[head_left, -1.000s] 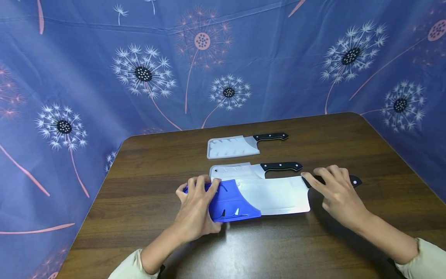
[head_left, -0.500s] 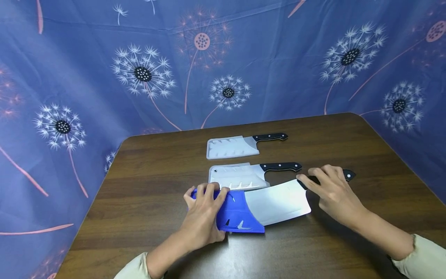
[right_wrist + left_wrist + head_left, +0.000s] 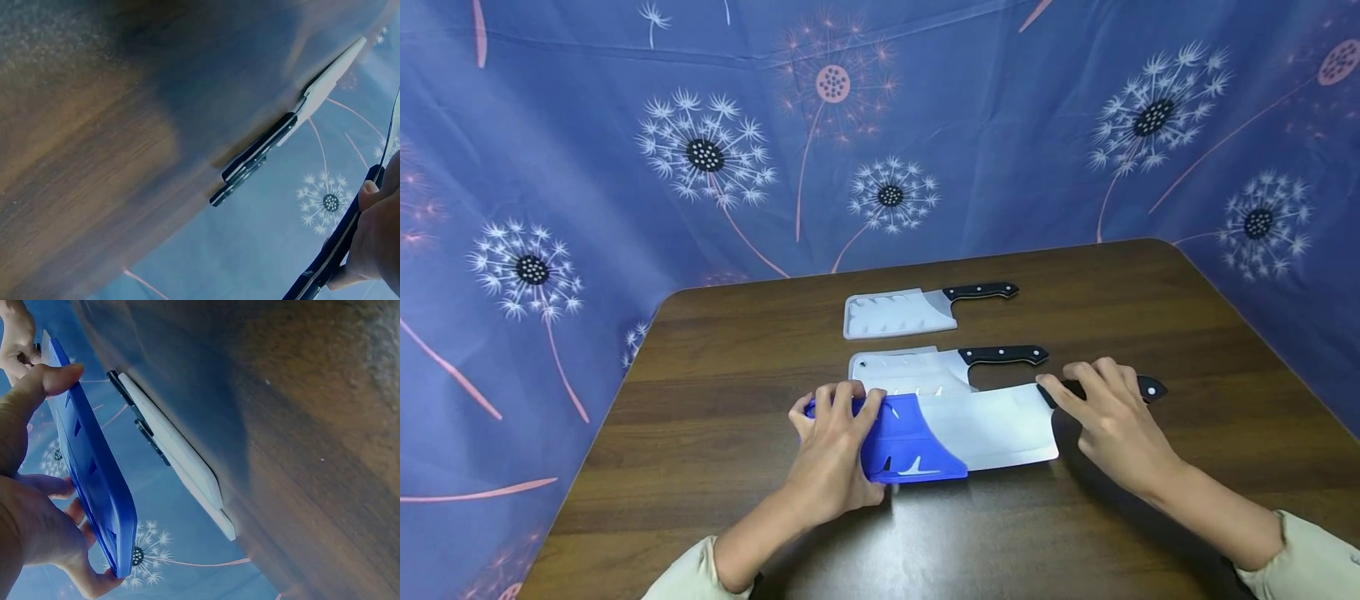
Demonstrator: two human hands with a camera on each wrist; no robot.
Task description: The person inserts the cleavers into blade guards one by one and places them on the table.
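In the head view my left hand (image 3: 831, 458) grips the closed end of a blue blade sheath (image 3: 917, 437), thumb at the lower edge and fingers over the upper edge. A large cleaver (image 3: 1000, 425) has the left part of its blade inside the sheath, while the part nearer the handle is bare. My right hand (image 3: 1116, 421) holds its black handle (image 3: 1150, 388). The left wrist view shows the blue sheath (image 3: 100, 469) lifted off the table. At the right wrist, the thumb and fingers wrap the black handle (image 3: 340, 244).
Just behind the held cleaver lies a smaller knife in a white sheath (image 3: 910, 371), partly covered by it. Farther back, another white-sheathed knife (image 3: 898, 315) lies parallel, black handle to the right. A dandelion-print cloth (image 3: 1000, 167) hangs behind the brown wooden table (image 3: 737, 350).
Sheath and cleaver dipped toward me with the blade angled, then came back up and more level. The right hand has moved slightly left, and a little less bare blade shows.
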